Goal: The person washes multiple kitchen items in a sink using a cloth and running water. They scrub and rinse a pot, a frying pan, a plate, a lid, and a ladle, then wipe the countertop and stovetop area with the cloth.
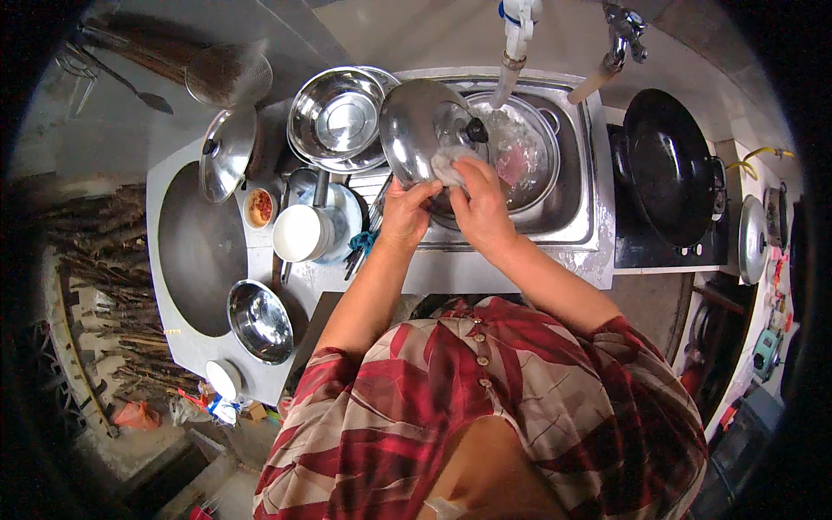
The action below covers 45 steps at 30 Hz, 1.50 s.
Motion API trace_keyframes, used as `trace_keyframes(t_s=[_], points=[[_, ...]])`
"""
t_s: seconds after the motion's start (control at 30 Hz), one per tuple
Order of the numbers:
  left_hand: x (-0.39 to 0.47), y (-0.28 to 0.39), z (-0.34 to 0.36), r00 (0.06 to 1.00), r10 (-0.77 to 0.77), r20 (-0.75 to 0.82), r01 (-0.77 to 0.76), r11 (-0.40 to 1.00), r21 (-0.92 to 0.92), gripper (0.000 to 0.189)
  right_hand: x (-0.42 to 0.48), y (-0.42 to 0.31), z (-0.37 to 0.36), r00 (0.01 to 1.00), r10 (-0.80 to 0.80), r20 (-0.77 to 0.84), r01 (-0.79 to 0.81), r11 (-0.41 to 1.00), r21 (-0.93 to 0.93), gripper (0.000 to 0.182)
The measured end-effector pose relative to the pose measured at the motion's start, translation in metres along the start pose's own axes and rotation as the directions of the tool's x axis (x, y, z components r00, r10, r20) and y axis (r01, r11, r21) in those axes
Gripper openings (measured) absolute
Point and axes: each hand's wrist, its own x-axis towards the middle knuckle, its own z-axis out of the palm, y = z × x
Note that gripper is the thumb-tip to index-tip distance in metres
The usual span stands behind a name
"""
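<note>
My left hand (pixel 405 211) grips the near rim of a domed metal pot lid (pixel 409 123) with a black knob, tilted over the left part of the sink. Pressed to the lid's surface near its lower right is a pale cloth (pixel 450 165), held in my right hand (pixel 480 201). Beyond the lid, a round metal basin (pixel 551 170) holding water and something pinkish sits in the stainless steel sink (pixel 585 218). A tap pipe (pixel 506 81) points down over that basin. Part of the basin is hidden behind the lid and my right hand.
Stacked metal bowls (pixel 338 117) stand left of the sink, with white bowls (pixel 300 233) nearer me. A second lid (pixel 229 153), a small bowl with red food (pixel 260 208) and a metal bowl (pixel 261 322) lie further left. A black wok (pixel 669 169) is on the right.
</note>
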Motion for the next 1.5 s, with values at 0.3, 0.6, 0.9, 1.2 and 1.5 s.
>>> trace_keyframes(t_s=[0.3, 0.6, 0.9, 1.2, 1.5], points=[[-0.014, -0.003, 0.005, 0.994, 0.002, 0.111, -0.021, 0.986, 0.167, 0.039, 0.111, 0.016, 0.013, 0.974, 0.222, 0.043, -0.22, 0.974, -0.053, 0.034], [-0.018, 0.017, -0.014, 0.997, 0.07, 0.024, -0.069, 0.996, -0.051, 0.045, 0.015, -0.02, 0.003, 0.978, -0.104, 0.179, 0.111, 0.993, -0.034, 0.035], [-0.022, 0.019, -0.006, 0.99, 0.062, 0.124, -0.066, 0.997, 0.032, 0.045, 0.065, -0.032, 0.004, 0.992, -0.124, 0.011, 0.124, 0.992, -0.036, 0.033], [-0.025, 0.034, 0.001, 0.994, 0.055, 0.09, -0.062, 0.995, 0.074, 0.038, 0.039, -0.058, -0.002, 1.0, -0.02, 0.023, 0.02, 1.0, -0.007, 0.033], [-0.036, 0.027, 0.008, 0.985, 0.105, 0.138, -0.122, 0.985, 0.122, 0.041, 0.087, -0.04, 0.001, 1.0, 0.019, -0.002, -0.019, 0.999, -0.039, 0.033]])
